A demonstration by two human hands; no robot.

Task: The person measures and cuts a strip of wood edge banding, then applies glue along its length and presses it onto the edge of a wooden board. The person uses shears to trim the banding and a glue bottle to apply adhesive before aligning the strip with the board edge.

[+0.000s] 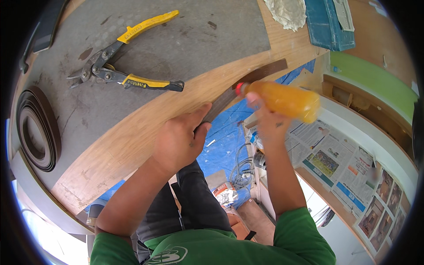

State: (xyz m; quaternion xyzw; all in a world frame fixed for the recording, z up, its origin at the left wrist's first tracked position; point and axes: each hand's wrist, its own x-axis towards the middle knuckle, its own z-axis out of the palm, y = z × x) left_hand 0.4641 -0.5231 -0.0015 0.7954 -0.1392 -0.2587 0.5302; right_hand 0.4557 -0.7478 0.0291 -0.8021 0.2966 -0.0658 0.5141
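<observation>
My left hand [179,137] lies at the curved edge of a wooden board [132,132]. Its index finger and thumb close on the near end of a thin dark brown edging strip [219,106]. The strip follows the board's edge, and its far end curves away to the right. My right hand [269,117], slightly blurred, grips a clear plastic bottle [287,100] of yellow-orange contents. The bottle is tilted almost flat, its red tip pointing left over the strip. Whether the tip touches the strip I cannot tell.
Yellow-handled snips [110,66] lie spread on the grey sheet [212,35]. A coil of brown edging [37,128] rests at the left. Crumpled paper [288,12] and a blue box [327,26] are at the far right. Newspapers [335,163] cover a right-hand shelf; blue sheeting [225,137] lies below.
</observation>
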